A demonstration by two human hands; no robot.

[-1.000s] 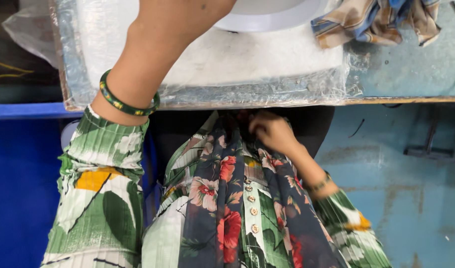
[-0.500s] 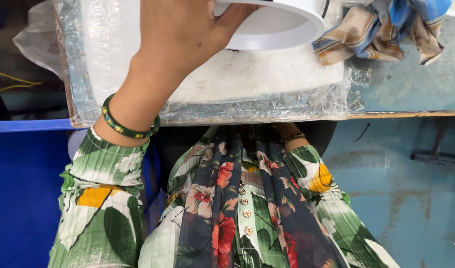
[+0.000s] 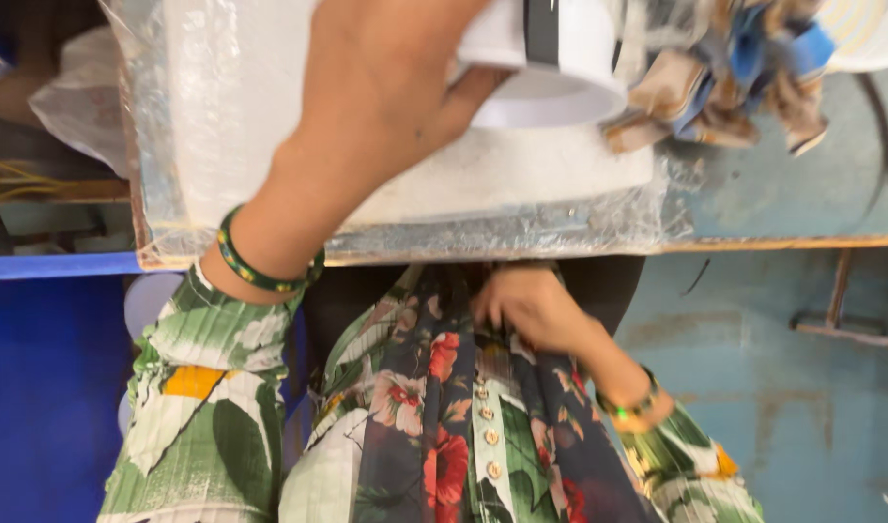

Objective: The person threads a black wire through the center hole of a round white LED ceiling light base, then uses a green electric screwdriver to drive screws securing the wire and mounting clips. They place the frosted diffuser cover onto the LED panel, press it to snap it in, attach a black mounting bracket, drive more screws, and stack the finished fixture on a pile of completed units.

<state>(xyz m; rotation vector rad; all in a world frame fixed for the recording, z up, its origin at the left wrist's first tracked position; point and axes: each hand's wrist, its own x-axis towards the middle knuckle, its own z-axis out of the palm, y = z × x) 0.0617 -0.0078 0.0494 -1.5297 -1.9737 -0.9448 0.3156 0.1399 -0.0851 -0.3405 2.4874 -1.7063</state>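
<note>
While my left hand [image 3: 386, 107] is gripping the white cylindrical plastic ring [image 3: 551, 73] to steady it over the plastic-wrapped desk [image 3: 483, 232], my right hand [image 3: 531, 308], loosely curled and empty, is resting on my lap.

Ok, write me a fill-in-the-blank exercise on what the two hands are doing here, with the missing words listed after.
1. The left hand grips a ____ ring-shaped object over the plastic-covered pad.
2. The right hand rests below the table edge, on the ____ dress.
3. A crumpled patterned ____ lies beside the ring-shaped object.

Missing words: white; floral; cloth
</note>
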